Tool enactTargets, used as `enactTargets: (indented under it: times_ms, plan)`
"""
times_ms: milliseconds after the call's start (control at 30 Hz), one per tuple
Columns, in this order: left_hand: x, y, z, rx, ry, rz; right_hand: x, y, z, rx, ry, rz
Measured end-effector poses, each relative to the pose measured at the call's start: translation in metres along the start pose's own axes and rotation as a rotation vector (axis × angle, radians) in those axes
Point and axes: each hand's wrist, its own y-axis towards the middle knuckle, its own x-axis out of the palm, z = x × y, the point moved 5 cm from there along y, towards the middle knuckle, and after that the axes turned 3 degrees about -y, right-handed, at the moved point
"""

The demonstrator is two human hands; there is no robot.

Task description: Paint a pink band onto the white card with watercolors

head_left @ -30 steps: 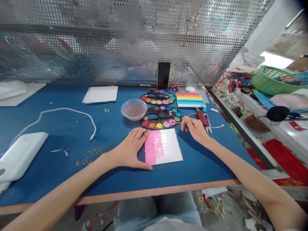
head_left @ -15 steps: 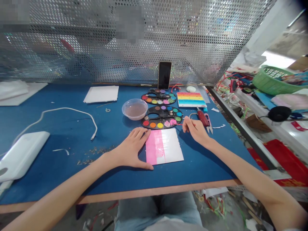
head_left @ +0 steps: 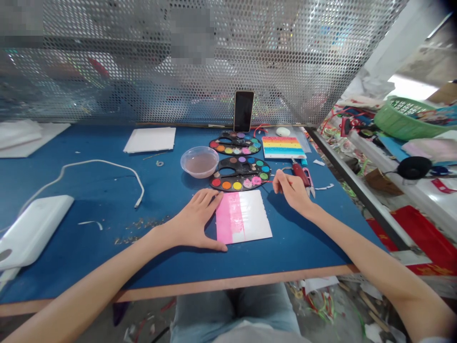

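Holding: the right hand (head_left: 293, 191) pinches a thin paintbrush (head_left: 270, 181), its tip at the pink pan of the nearer watercolour palette (head_left: 240, 174).

Steadying: the left hand (head_left: 193, 222) lies open, fingers spread, fingertips and thumb against the left edge of the white card (head_left: 254, 220).

Card: flat on the blue surface (head_left: 107, 271), between the hands, just in front of the palette.

Coverage: pink paint (head_left: 228, 219) fills the card's left part; the right part remains white.

Beyond: a rainbow-striped card (head_left: 283, 147), coloured edge to edge, and a plastic bowl of cloudy water (head_left: 199, 163).
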Motion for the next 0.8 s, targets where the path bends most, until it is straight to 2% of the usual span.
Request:
enactTargets:
  times_ms: [167, 367, 467, 633, 800]
  plan:
    - [-0.001, 0.0, 0.001, 0.007, -0.009, 0.015, 0.013, -0.013, -0.017, -0.012, 0.215, -0.104]
    - [0.001, 0.0, 0.0, 0.015, -0.014, 0.022, 0.053, -0.037, -0.034, 0.187, 0.52, -0.342]
    - [0.0, 0.0, 0.001, 0.019, -0.03, 0.035, 0.065, -0.043, -0.036, 0.191, 0.538, -0.445]
    - [0.001, -0.001, 0.001, 0.023, -0.016, 0.026, 0.065, -0.043, -0.035, 0.155, 0.535, -0.434]
    - [0.001, 0.0, 0.001, 0.023, -0.021, 0.029, 0.064, -0.046, -0.037, 0.148, 0.44, -0.45]
